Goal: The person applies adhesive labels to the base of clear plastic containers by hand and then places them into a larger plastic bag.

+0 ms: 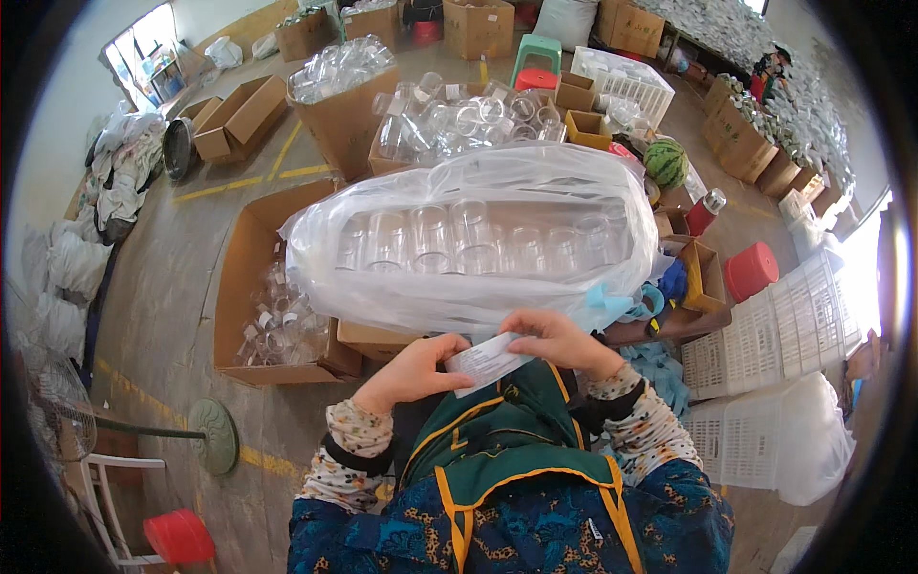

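A small white printed paper slip (490, 362) is pinched between both hands in front of my apron. My left hand (419, 371) grips its left end, thumb and fingers closed on it. At the upper right end, my right hand (555, 341) holds it with bent fingers. Just beyond the hands lies a carton lined with a clear plastic bag (316, 244), its edges folded outward. Inside, clear cylindrical jars (430, 239) stand in a row. Whether the slip is one sheet or several, I cannot tell.
Left of the lined carton, an open carton (239, 287) holds small clear pieces. More clear containers (459, 120) fill a box behind. At right are blue tape (650, 302), a red stool (751, 271), a watermelon (666, 163) and white crates (779, 330). A fan base (212, 436) stands left.
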A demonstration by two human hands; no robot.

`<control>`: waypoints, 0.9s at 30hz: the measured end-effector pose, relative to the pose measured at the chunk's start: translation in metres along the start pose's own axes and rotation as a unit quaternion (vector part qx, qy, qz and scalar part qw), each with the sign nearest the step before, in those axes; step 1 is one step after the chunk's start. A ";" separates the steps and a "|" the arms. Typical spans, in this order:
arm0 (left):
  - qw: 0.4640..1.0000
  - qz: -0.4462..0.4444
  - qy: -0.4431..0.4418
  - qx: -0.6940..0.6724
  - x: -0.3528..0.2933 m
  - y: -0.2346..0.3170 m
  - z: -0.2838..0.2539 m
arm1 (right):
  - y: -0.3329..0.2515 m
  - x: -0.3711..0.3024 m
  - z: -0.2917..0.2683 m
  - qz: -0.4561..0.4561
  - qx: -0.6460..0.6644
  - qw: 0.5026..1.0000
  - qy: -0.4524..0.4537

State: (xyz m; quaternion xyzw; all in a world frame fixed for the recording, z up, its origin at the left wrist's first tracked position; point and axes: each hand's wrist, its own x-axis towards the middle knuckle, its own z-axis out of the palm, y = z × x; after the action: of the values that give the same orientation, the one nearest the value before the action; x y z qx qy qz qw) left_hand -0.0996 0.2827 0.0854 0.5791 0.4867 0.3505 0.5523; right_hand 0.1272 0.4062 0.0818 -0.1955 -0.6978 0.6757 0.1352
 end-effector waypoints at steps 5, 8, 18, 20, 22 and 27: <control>0.992 0.000 -0.057 -0.111 -0.006 -0.006 -0.003 | -0.022 -0.007 -0.009 0.018 -0.171 0.985 -0.033; 0.981 -0.028 -0.066 -0.181 -0.003 -0.001 -0.002 | -0.040 0.006 0.008 -0.152 -0.294 0.943 0.008; 0.941 -0.004 -0.142 -0.308 0.001 -0.009 -0.005 | -0.065 0.035 0.027 -0.175 -0.244 0.938 -0.174; 0.928 -0.005 -0.153 -0.339 0.004 -0.018 -0.005 | -0.056 0.039 0.027 -0.162 -0.186 0.951 -0.184; 0.920 -0.003 -0.159 -0.358 0.006 -0.025 -0.007 | -0.050 0.040 0.026 -0.166 -0.170 0.958 -0.160; 0.930 -0.020 -0.066 -0.360 0.015 -0.078 -0.023 | -0.050 0.060 0.004 -0.161 0.078 0.984 0.011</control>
State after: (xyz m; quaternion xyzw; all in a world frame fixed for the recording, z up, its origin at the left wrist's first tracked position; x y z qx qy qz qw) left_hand -0.1310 0.2968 0.0101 0.3531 0.3015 0.4520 0.7617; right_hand 0.0673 0.4297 0.1266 -0.0766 -0.6635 0.6956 0.2646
